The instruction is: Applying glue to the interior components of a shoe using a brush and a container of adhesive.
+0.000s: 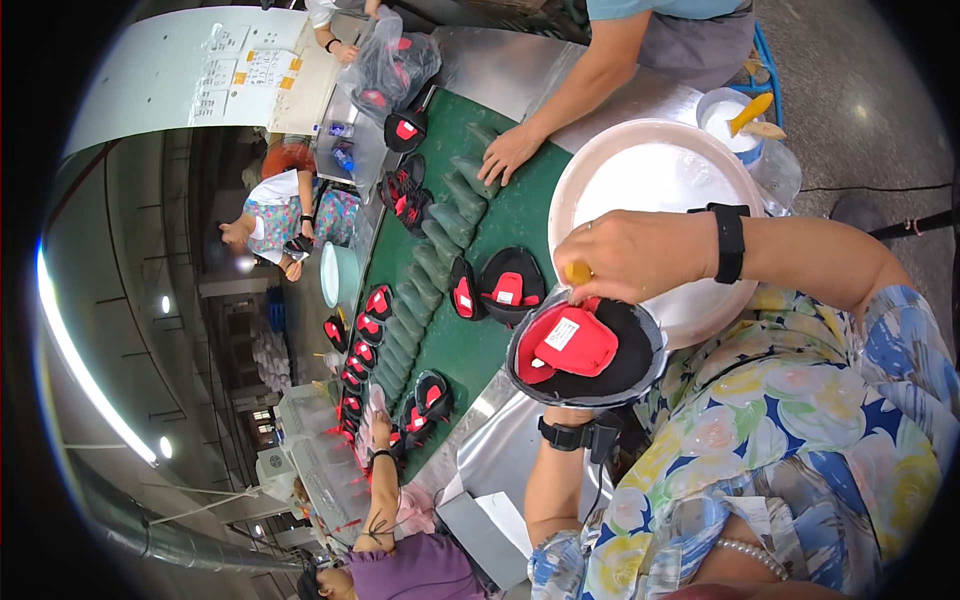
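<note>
My right hand is closed round a brush; only the rounded end of its yellow handle shows clearly. Just below it is a black shoe upper with a red lining and a white label, tilted so its inside shows. My left hand is under this upper and supports it; the fingers are hidden, and the wrist comes up from below. Beside my right hand stands a wide pale pink basin with white contents, partly covered by my right forearm.
Several shoe uppers and a row of greyish-green pointed forms lie on a green belt. A co-worker's hand touches the forms. Another co-worker's arm reaches in below. A tub holds a yellow-handled brush.
</note>
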`<action>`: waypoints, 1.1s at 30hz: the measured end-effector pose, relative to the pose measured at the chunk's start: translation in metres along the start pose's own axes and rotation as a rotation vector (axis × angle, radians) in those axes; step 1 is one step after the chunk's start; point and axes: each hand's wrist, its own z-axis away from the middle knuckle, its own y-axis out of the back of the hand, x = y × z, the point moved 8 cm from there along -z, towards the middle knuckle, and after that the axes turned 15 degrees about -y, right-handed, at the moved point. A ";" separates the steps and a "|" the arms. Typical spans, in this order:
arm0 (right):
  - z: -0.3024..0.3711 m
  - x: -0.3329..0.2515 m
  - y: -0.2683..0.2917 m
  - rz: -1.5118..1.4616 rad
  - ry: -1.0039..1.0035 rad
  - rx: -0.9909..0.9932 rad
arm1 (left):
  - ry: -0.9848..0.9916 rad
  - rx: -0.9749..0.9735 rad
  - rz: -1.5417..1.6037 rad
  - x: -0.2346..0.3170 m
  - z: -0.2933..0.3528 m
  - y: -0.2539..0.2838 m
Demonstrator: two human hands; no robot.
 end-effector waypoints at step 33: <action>0.012 0.019 0.018 -0.339 -0.424 0.122 | -0.979 0.670 -1.061 0.228 0.079 0.202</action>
